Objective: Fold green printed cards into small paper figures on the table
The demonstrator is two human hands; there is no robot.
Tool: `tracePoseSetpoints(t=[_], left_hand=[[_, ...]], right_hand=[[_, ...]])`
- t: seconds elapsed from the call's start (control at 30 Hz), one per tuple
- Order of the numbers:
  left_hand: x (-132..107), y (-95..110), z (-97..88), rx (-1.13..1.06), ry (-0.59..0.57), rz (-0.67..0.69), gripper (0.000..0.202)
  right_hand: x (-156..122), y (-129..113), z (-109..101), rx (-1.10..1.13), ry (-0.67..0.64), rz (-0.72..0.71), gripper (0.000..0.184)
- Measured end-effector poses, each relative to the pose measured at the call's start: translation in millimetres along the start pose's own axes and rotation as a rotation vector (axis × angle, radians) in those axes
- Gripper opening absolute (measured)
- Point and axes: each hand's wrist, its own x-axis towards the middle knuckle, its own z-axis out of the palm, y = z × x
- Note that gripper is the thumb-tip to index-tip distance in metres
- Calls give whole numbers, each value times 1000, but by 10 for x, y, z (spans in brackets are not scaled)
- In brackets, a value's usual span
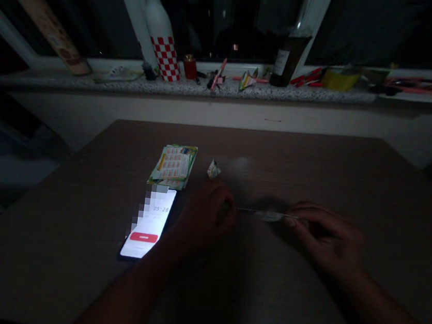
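Note:
Over a dark wooden table (317, 163), both my hands hold the ends of a thin folded strip of paper (266, 215), seen edge-on. My left hand (204, 215) is curled closed on its left end. My right hand (326, 237) pinches its right end between thumb and fingers. A small folded paper piece (213, 169) lies just beyond my left hand. A stack of printed paper sheets (173, 166) lies further left. A lit phone (149, 223) showing a timer and a red button lies beside my left forearm.
The room is dim. A stone windowsill (193, 87) behind the table carries a red-and-white checked bottle (162, 33), a dark glass bottle (288, 56), a yellow tape roll (339, 79), a small red jar (190, 66), and scattered pens and paper scraps.

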Motion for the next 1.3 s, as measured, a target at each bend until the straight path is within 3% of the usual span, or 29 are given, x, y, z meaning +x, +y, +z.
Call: tracePoseSetpoints(t=[0.1, 0.2, 0.33, 0.7, 0.87, 1.07, 1.3], left_hand=[[-14, 84, 69, -50, -4, 3, 31], [-12, 134, 139, -128, -130, 2, 27], [-6, 134, 163, -242, -263, -147, 28], [-29, 155, 118, -503, -303, -272, 23], [-23, 182, 149, -398, -290, -230, 21], [-68, 152, 259, -287, -249, -33, 28], [-62, 166, 254, -379, -299, -99, 29]], right_hand=[[16, -13, 35, 33, -47, -26, 15], [29, -28, 72, 38, -59, -46, 15], [28, -18, 104, 38, -53, -45, 16], [-6, 4, 116, 39, -79, 158, 4], [-4, 12, 150, 133, -139, 218, 4], [-3, -3, 188, 218, -183, 174, 6], [26, -42, 190, 241, -175, 140, 8]])
